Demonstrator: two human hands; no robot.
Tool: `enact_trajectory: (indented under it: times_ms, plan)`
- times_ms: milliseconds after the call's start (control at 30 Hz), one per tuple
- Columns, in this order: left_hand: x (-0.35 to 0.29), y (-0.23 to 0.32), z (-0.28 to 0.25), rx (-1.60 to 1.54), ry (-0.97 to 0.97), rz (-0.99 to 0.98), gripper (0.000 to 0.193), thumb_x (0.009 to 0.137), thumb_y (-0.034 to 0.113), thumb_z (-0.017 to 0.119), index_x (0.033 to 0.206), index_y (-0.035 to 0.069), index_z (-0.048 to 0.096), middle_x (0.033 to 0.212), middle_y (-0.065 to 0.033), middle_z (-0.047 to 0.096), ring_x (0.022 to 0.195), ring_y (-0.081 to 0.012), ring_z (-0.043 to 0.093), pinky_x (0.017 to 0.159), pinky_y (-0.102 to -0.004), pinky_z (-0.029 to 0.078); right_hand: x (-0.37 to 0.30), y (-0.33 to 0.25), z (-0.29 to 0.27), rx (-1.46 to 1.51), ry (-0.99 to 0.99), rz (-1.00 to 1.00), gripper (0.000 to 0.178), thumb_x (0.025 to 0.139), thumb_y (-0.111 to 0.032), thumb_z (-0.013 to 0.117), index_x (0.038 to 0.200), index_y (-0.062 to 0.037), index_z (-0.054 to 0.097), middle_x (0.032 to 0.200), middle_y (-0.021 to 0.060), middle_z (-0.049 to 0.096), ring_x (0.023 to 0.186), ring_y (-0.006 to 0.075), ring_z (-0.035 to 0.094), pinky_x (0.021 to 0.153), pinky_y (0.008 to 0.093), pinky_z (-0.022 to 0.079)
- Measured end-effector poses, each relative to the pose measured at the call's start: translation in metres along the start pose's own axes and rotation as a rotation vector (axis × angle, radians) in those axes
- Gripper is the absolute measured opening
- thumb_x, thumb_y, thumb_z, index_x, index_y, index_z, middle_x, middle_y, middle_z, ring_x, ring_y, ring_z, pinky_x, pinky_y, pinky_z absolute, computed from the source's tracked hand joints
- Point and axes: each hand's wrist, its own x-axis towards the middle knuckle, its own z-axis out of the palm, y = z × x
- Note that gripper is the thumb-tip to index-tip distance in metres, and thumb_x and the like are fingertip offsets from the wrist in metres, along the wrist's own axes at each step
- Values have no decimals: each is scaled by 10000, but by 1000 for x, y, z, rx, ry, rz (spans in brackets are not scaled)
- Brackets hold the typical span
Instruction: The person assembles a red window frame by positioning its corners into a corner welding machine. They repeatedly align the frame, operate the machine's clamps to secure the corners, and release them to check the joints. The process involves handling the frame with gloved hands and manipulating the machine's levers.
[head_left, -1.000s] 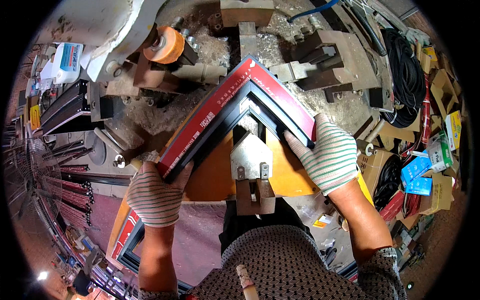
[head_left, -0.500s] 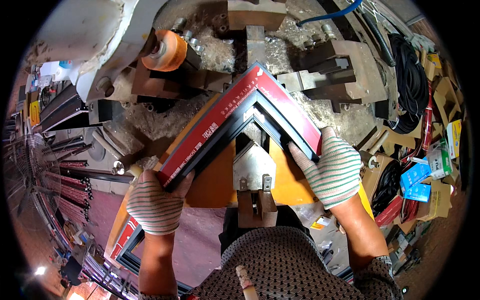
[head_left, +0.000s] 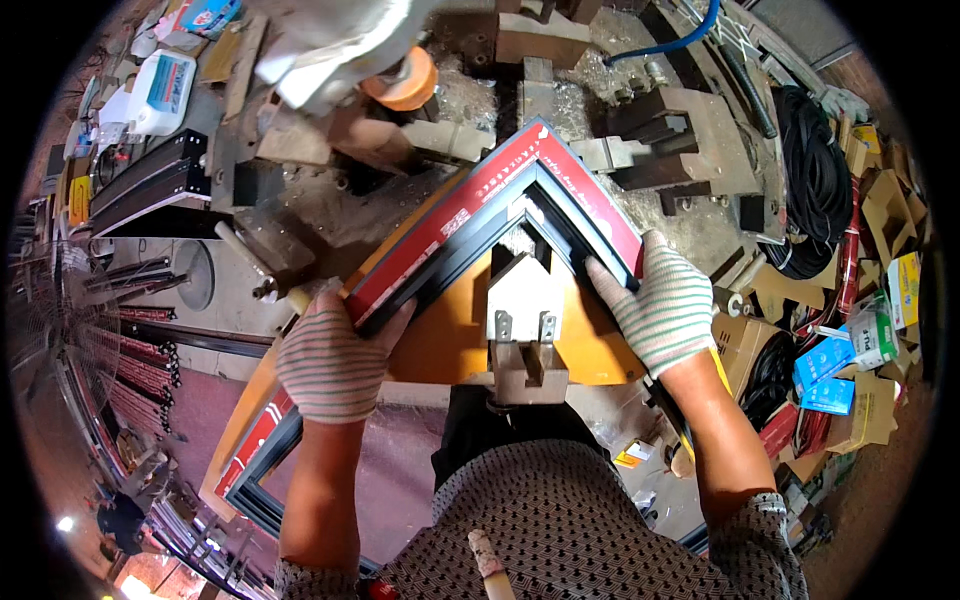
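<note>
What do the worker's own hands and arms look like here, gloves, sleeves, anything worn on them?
Both the left hand and the right hand wear knitted work gloves, pale with thin stripes that look reddish and greenish, and ribbed cuffs ending at the wrists. The forearms are bare below the gloves. Short sleeves of a finely patterned grey-brown shirt start near the elbows. No watch or band shows.

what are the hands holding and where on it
A mitred frame corner with red tape. The left hand grips its left arm near the lower end; the right hand grips its right arm.
</note>
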Motion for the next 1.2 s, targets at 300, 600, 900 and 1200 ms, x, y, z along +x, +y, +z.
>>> enact_trajectory:
  times_ms: [300, 600, 900, 1200]
  plan:
    - [-1, -4, 1, -6, -64, -24, 686, 792, 734, 771, 862, 63, 647, 817, -167, 722, 774, -396, 732, 678, -503, 576, -1, -1, 4, 16, 41, 17, 595, 894, -580, 756, 1011, -10, 630, 867, 246, 721, 826, 415, 729, 772, 463, 573]
    - [8, -10, 2, -105, -132, 31, 743, 872, 749, 676, 986, 15, 681, 884, -219, 727, 843, -400, 740, 755, -490, 590, -53, 25, 4, 81, 581, -335, 541, 884, -228, 823, 1319, 31, 631, 1242, 240, 676, 1138, 406, 659, 1023, 486, 519]
    - [5, 16, -20, 89, -297, -125, 940, 885, 862, 520, 1290, 22, 638, 1212, -316, 703, 1088, -466, 712, 937, -528, 553, -178, 97, 38, -100, 685, 190, 691, 839, -461, 805, 1264, 50, 615, 1272, 279, 631, 1184, 449, 591, 1074, 524, 458]
    - [-1, 20, -14, 146, -238, -114, 973, 895, 867, 490, 1328, 9, 641, 1235, -267, 711, 1125, -439, 709, 962, -520, 549, -167, 103, 6, 5, 176, 370, 667, 856, -643, 733, 1050, -6, 698, 1046, 223, 738, 1024, 395, 713, 911, 476, 552]
